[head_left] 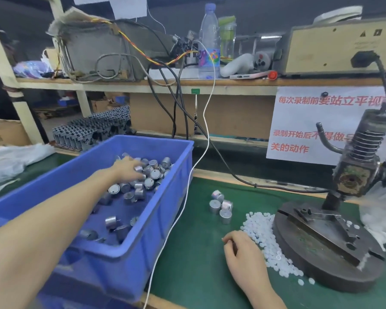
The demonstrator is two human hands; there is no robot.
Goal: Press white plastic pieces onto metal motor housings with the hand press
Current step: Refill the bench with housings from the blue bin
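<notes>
We judge the work far from finished. Our left hand [129,168] reaches into the blue bin [165,219] at nine o'clock on the bench [198,264]. Its grip is spread down over the heap of metal motor housings [152,175]. The fingers are blurred, so we cannot tell whether they have closed on one.

Our right hand [243,250] rests at five o'clock, knuckles up, with its fingers curled at the edge of the white plastic pieces [267,233]. Whether its grip pinches a piece is hidden from us. These pieces lie loose against the base of the hand press [352,175], which stands at three o'clock. We see nothing seated on its base plate [321,246].

Four housings [221,206] stand together mid-bench, at eleven o'clock from the pieces. We cannot tell whether they are already capped. With many housings left in the bin and a large heap of pieces, most of the pressing seems still to do.
</notes>
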